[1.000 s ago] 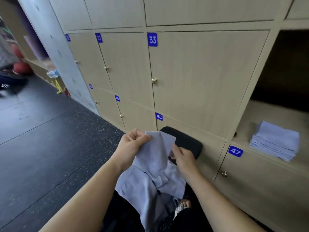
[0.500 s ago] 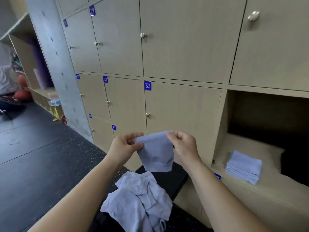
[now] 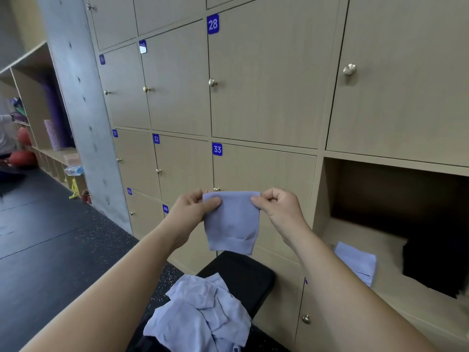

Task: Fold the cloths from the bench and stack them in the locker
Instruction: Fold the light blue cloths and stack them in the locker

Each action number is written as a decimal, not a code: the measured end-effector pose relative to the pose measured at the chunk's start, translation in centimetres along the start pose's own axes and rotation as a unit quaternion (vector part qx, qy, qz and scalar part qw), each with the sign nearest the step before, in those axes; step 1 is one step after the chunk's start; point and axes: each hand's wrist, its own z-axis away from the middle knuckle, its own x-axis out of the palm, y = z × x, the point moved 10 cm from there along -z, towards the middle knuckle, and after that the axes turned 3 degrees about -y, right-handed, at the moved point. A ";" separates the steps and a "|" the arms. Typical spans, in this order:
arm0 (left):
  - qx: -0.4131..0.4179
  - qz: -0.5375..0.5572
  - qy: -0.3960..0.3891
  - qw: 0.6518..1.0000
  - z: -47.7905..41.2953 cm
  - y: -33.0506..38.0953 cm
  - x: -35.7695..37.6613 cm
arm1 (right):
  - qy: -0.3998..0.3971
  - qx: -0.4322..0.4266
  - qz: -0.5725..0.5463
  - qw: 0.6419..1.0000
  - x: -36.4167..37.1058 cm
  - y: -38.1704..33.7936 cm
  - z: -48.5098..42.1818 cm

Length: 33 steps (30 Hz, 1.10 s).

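Blue tags (image 3: 212, 24) on the locker doors (image 3: 264, 80) read 28, 33 (image 3: 217, 149), 32 (image 3: 156, 138), 31 (image 3: 115, 133) — and, lower, 49 (image 3: 165, 208).

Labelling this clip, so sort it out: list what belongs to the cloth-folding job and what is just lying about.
Job: held cloth, pinched at its top corners by left hand and right hand; crumpled cloths on the bench; folded stack in the open locker.
Lying about: purple mats; red balls; dark pile beside the folded stack, unclear what.
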 end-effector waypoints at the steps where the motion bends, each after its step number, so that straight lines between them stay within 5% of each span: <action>1: 0.002 0.012 -0.007 1.000 0.0 0.2 0.2 | 0.011 0.004 -0.004 1.000 -0.3 -0.1 0.0; 4: 0.024 -0.018 -0.017 0.999 -0.1 1.1 1.0 | 0.012 0.005 -0.004 1.000 -0.6 -0.8 0.2; 9: 0.051 -0.053 -0.046 0.996 0.0 2.5 3.4 | -0.155 -0.017 0.215 0.964 3.1 -2.2 0.8; 11: 0.046 -0.042 -0.060 0.996 0.1 2.3 4.0 | -0.168 -0.014 0.217 0.961 3.4 -1.9 0.9; 18: -0.065 -0.071 -0.112 0.989 1.3 -2.7 4.3 | -0.132 0.017 0.066 0.989 0.7 -0.8 1.2; 25: -0.096 0.073 -0.056 0.991 0.9 -4.2 3.7 | -0.104 0.041 0.038 0.993 0.2 1.2 1.4; 33: -0.125 0.129 -0.027 0.983 0.8 -5.7 5.4 | 0.070 -0.033 0.252 0.965 -2.3 1.5 2.2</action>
